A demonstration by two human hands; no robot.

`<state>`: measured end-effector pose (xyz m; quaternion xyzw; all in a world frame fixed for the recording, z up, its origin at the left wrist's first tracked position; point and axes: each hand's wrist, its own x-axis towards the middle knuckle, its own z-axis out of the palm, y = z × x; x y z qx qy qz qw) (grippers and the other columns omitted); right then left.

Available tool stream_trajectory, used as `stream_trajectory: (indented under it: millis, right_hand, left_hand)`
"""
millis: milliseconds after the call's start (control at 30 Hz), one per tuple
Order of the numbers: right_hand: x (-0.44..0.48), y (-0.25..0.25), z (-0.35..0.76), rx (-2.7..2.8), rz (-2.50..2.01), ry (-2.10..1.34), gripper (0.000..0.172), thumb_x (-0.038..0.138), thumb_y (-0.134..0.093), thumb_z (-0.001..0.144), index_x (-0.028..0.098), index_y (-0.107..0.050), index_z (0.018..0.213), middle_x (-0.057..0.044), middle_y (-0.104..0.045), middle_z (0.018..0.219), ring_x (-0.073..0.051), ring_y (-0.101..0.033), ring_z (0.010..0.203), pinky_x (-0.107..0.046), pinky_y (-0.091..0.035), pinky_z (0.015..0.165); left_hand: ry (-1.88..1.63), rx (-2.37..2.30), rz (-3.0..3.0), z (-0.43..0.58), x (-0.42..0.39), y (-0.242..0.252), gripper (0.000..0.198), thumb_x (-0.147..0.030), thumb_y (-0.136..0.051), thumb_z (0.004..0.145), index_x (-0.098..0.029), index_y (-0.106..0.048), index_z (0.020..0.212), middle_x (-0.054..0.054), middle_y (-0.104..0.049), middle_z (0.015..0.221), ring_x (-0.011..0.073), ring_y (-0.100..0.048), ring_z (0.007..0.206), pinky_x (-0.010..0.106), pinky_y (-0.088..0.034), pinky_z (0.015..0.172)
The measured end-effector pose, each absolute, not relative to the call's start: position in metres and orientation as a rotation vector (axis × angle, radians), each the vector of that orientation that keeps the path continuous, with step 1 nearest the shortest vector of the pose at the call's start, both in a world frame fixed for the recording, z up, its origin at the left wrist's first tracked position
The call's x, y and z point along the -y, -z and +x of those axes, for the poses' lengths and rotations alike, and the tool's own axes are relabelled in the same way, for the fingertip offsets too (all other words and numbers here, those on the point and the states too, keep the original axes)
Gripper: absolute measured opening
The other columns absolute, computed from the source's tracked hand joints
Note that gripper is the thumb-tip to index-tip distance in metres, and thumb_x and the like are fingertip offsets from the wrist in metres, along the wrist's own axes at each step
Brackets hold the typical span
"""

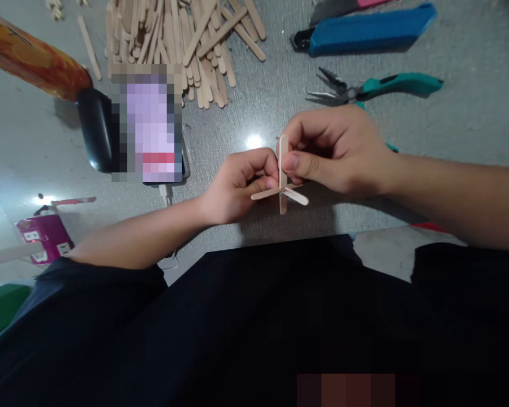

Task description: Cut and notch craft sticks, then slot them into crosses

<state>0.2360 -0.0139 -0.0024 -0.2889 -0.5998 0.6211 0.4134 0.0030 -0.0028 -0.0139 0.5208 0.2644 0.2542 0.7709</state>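
Above the table's near edge, both hands hold a small frame of joined popsicle sticks [296, 196], whose pieces meet at a central point and stick out in several directions. My left hand [241, 183] is closed, pinching the frame from the left near its middle. My right hand [335, 150] grips the upright stick between thumb and bent fingers. The fingertips hide part of the joint. Beyond the hands lies a loose pile of popsicle sticks [206, 51]. Pliers with teal handles [401, 85] rest just past my right hand.
A blue utility knife [365, 31] lies at the back right. To the left are a blurred-out phone [152, 127] with a cable, a black rounded object [94, 130] and an orange cylinder [34, 51]. A purple power strip [46, 237] sits at the far left.
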Motion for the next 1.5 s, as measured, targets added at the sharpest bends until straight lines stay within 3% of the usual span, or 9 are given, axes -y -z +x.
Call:
stream_trajectory:
  millis: [267,533,633,767,967,1133,1300,1433,1500]
  right_hand:
    - [0.018,0.003,0.234,1.670,-0.754,-1.345,0.035,0.051,-0.095,0.104,0.026,-0.073,0.091,0.002,-0.077,0.081,-0.016,-0.066,0.068,-0.029,-0.051,0.062]
    - [0.018,0.006,0.240,1.798,-0.799,-1.191,0.040,0.059,-0.082,0.117,0.026,-0.071,0.096,0.004,-0.070,0.083,-0.014,-0.062,0.071,-0.031,-0.051,0.068]
    - [0.017,0.017,0.242,1.819,-0.835,-0.981,0.041,0.063,-0.066,0.125,0.026,-0.071,0.108,0.002,-0.071,0.091,-0.017,-0.065,0.078,-0.034,-0.054,0.075]
    - [0.009,0.028,0.244,1.857,-0.858,-0.574,0.031,0.052,-0.057,0.129,0.028,-0.072,0.118,-0.003,-0.076,0.105,-0.022,-0.073,0.094,-0.041,-0.059,0.084]
    - [-0.004,0.026,0.251,1.846,-0.713,-0.240,0.021,0.047,-0.065,0.121,0.029,-0.075,0.125,-0.002,-0.077,0.099,-0.023,-0.071,0.085,-0.042,-0.062,0.076]
    - [-0.006,0.024,0.257,2.003,-0.723,-0.152,0.021,0.037,-0.068,0.118,0.034,-0.074,0.138,-0.006,-0.082,0.114,-0.027,-0.081,0.098,-0.048,-0.071,0.082]
    - [-0.007,0.026,0.262,2.069,-0.709,-0.160,0.029,0.032,-0.067,0.118,0.034,-0.075,0.146,-0.008,-0.083,0.123,-0.029,-0.081,0.104,-0.052,-0.072,0.090]
    - [-0.008,0.026,0.264,2.073,-0.788,-0.173,0.024,0.033,-0.065,0.117,0.031,-0.075,0.139,-0.007,-0.080,0.106,-0.026,-0.077,0.090,-0.048,-0.069,0.081]
    - [-0.009,0.026,0.264,2.078,-0.792,-0.163,0.020,0.034,-0.066,0.115,0.030,-0.075,0.133,-0.005,-0.077,0.100,-0.025,-0.076,0.086,-0.046,-0.067,0.079]
  left_hand:
    - [-0.548,-0.569,1.077,0.002,0.003,0.020,0.048,-0.059,-0.106,0.094,-0.021,-0.078,0.084,0.003,-0.077,0.078,0.0176,-0.074,0.067,0.031,-0.057,0.063]
    - [-0.589,-0.618,1.132,0.001,0.003,0.026,0.060,-0.075,-0.103,0.091,-0.023,-0.073,0.086,0.001,-0.073,0.072,0.0183,-0.075,0.061,0.032,-0.060,0.055]
    - [-0.686,-0.648,1.181,0.002,0.003,0.036,0.061,-0.079,-0.097,0.096,-0.026,-0.067,0.093,-0.002,-0.070,0.068,0.0147,-0.066,0.051,0.032,-0.059,0.049]
    - [-0.903,-0.774,1.328,0.004,0.007,0.044,0.062,-0.087,-0.084,0.103,-0.029,-0.062,0.100,-0.003,-0.073,0.073,0.0136,-0.064,0.049,0.032,-0.056,0.046]
    - [-1.121,-0.920,1.532,0.004,0.012,0.037,0.039,-0.064,-0.081,0.116,-0.028,-0.075,0.102,-0.001,-0.080,0.081,0.0126,-0.069,0.060,0.029,-0.057,0.054]
    - [-1.219,-0.986,1.767,0.001,0.011,0.033,0.025,-0.047,-0.086,0.112,-0.025,-0.087,0.100,0.001,-0.083,0.082,0.0130,-0.070,0.065,0.029,-0.053,0.056]
    - [-1.183,-0.957,1.910,0.001,0.013,0.027,0.006,-0.023,-0.083,0.102,-0.023,-0.085,0.096,0.000,-0.084,0.081,0.0121,-0.067,0.062,0.030,-0.049,0.059]
    - [-1.055,-1.003,1.985,0.000,0.012,0.027,0.001,-0.022,-0.081,0.097,-0.023,-0.081,0.096,0.000,-0.080,0.079,0.0153,-0.070,0.065,0.035,-0.052,0.067]
    - [-1.038,-1.005,1.932,-0.001,0.012,0.029,0.011,-0.021,-0.080,0.094,-0.024,-0.081,0.104,-0.001,-0.076,0.080,0.0153,-0.068,0.065,0.034,-0.050,0.064]
